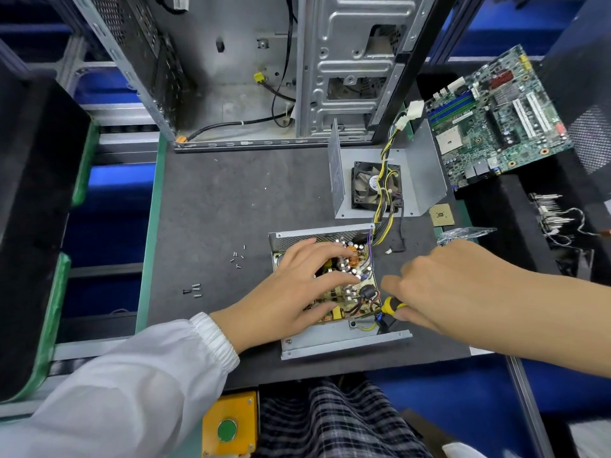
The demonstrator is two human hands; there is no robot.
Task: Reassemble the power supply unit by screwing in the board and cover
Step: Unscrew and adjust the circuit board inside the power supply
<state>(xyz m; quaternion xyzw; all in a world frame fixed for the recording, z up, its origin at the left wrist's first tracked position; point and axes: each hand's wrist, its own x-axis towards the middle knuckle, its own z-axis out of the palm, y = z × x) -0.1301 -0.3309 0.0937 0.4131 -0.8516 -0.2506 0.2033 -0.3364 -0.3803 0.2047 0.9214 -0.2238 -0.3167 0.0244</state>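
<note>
The power supply unit's open metal tray (344,345) is sitting on the dark surface (215,200) near its front edge, carrying the board (350,292) with a copper coil, capacitors and coloured wires. The left hand (297,285) is resting on the board with fingers spread, while the right hand (439,285) is gripping a yellow-and-black screwdriver (391,305) at the board's right corner. The cover (380,180), holding a black fan, is lying just behind the tray.

My left hand (299,285) lies spread on the board (350,292) in its metal tray (344,345) at the middle of the frame, while my right hand (443,289) grips a yellow-handled screwdriver (390,307) at the tray's right edge, loose screws (238,256) lying left.
</note>
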